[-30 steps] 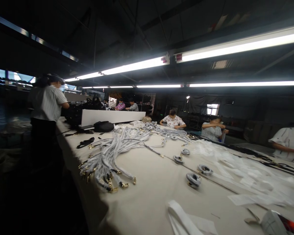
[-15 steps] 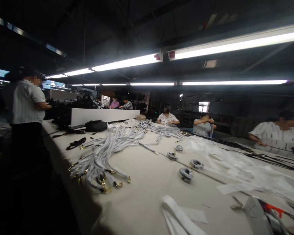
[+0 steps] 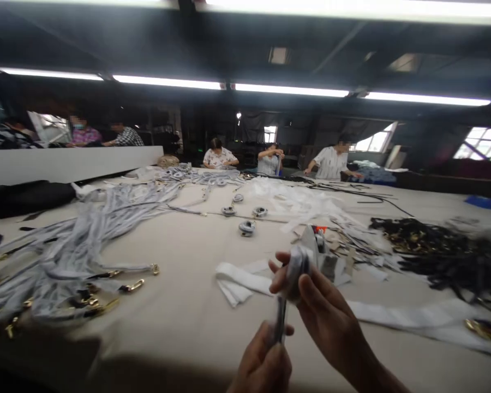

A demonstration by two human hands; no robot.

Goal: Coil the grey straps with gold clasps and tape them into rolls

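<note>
A strap in grey-white wrapping (image 3: 298,268) is partly coiled between my two hands, above the near side of the table. My right hand (image 3: 329,311) grips the coil with thumb and fingers. Below it, my left hand (image 3: 265,355) is closed on the strap's straight tail, which runs down from the coil. Motion blurs the strap's ends, so I cannot make them out. Several finished-looking coils (image 3: 246,227) lie farther off on the table. To the left spreads a pile of wrapped straps (image 3: 77,256) with gold clasps.
White strips (image 3: 245,281) lie just behind my hands. A tape dispenser (image 3: 317,240) stands behind the coil. Dark straps with gold hardware (image 3: 429,248) heap at the right. Crumpled white sheets (image 3: 294,199) cover the table's middle. Several people work along the far side.
The view has swung right and downward. Both my hands, out of sight before, now show with the partly coiled strap. The standing person at the left has left the view.
</note>
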